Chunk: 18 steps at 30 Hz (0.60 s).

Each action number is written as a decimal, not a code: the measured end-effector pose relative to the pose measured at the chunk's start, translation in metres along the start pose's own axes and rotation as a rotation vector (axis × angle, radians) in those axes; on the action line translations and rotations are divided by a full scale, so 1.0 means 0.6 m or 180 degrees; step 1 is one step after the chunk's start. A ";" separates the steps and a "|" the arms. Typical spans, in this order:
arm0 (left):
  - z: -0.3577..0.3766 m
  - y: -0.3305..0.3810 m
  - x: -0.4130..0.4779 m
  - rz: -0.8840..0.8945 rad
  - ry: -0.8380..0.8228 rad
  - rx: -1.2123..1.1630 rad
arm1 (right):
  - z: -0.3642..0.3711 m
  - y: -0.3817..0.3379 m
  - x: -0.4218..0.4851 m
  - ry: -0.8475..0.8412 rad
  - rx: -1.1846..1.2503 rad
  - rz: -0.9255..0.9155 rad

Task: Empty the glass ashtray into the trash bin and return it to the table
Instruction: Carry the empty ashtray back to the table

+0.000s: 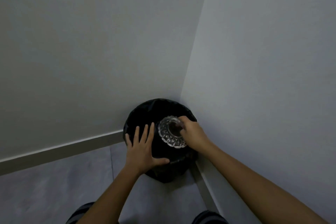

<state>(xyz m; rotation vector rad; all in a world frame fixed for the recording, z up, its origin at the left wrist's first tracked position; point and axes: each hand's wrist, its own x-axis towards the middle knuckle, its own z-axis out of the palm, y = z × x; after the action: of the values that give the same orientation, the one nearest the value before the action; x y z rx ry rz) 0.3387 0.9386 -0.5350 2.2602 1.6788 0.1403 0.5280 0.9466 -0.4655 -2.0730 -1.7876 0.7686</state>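
Observation:
A round trash bin [145, 112] lined with a black bag stands on the floor in the corner of two walls. My right hand [192, 132] grips the cut-glass ashtray [168, 135] by its right rim and holds it tilted on edge over the bin's dark opening. My left hand [143, 148] lies flat with fingers spread on the bin's near left rim, just left of the ashtray. What is inside the bin cannot be made out.
Pale walls meet right behind the bin, with a grey skirting board [60, 151] along both. Grey tiled floor [54, 192] stretches to the left and front. My knees [209, 217] show at the bottom edge.

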 end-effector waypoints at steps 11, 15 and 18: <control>-0.248 0.110 -0.009 0.0357 0.0041 0.0074 | -0.167 -0.140 -0.067 -0.0263 0.2490 0.0934; -0.374 0.135 -0.052 0.0260 0.0237 -0.0130 | -0.272 -0.233 -0.116 -0.0386 0.2574 0.0869; -0.475 0.148 -0.083 0.0330 0.0608 -0.0365 | -0.351 -0.302 -0.148 -0.0513 0.2555 0.0786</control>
<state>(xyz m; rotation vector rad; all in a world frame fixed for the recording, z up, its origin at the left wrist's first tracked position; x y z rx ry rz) 0.3285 0.9245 -0.2328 2.3089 1.5976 0.4782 0.4926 0.9177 -0.1776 -1.7004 -1.0094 1.4594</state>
